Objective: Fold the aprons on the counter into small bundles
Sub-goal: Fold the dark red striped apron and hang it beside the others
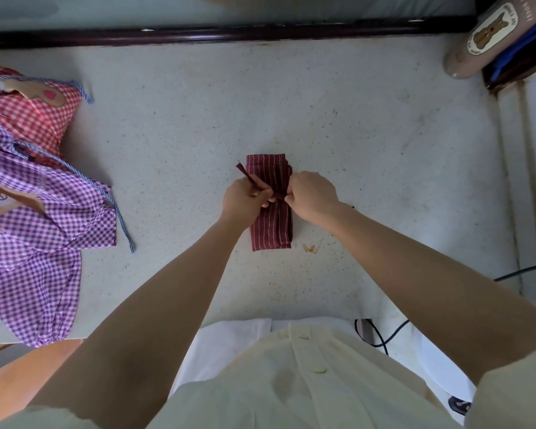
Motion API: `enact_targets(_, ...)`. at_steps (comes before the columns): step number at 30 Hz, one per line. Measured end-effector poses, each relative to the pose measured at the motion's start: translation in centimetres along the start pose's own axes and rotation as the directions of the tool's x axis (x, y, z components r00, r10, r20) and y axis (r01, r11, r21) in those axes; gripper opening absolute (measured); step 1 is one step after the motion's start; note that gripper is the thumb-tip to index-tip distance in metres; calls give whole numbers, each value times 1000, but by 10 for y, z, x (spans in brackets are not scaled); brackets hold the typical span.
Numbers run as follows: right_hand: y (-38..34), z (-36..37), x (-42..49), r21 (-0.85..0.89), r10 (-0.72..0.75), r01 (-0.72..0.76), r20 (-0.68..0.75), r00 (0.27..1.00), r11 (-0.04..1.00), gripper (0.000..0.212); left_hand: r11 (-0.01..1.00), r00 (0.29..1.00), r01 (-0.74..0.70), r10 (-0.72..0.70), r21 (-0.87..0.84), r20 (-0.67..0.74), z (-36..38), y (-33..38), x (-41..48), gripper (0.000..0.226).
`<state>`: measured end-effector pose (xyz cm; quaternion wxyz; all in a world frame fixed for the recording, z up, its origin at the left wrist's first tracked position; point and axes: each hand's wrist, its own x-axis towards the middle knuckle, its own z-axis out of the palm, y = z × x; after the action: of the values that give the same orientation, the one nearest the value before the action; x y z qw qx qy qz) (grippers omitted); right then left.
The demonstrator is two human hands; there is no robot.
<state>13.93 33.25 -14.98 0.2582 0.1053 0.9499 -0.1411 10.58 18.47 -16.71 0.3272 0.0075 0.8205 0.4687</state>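
A dark red striped apron lies folded into a narrow bundle in the middle of the speckled counter. Its strap runs across the bundle's middle. My left hand pinches one end of the strap, which sticks out to the upper left. My right hand pinches the strap on the bundle's right side. At the left edge lie a purple checked apron and a red checked apron, both loose and unfolded.
A dark rail borders the counter's far edge. A brown cylinder with a label lies at the back right beside a dark box. A black cable hangs at the near right. A small orange stain marks the counter by the bundle.
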Motion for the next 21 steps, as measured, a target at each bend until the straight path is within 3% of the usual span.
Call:
enact_targets(2, 2, -2, 0, 38, 26, -27, 20, 999, 999, 19, 1000, 1000, 5, -5, 7, 3, 0, 0, 0, 10)
enact_targets(5, 5, -11, 3, 404, 43, -84, 108, 993, 911, 23, 1000, 1000, 24, -24, 20, 0, 0, 3, 1, 10)
enact_targets(7, 3, -11, 2, 459, -30, -35, 132, 991, 888, 22, 999, 1000, 28, -28, 46, 6, -1, 5, 2, 15)
enact_targets(9, 3, 0, 0, 397, -51, 11, 90, 995, 918, 16, 997, 1000, 21, -22, 69, 20, -3, 5, 3, 17)
enact_targets(14, 6, 30, -3, 357, -24, 102, -216, 976, 929, 10, 999, 999, 7, -9, 34, 44, -4, 1, 0, 14)
enact_targets(18, 9, 36, -1, 67, -239, 287, -396, 886, 955, 16, 997, 999, -8, 4, 82, 53, -4, -1, -1, 10)
enact_targets(21, 7, 35, 3, -105, -332, 318, -421, 844, 942, 17, 993, 998, -22, 16, 116, 53, -5, -2, 0, 9)
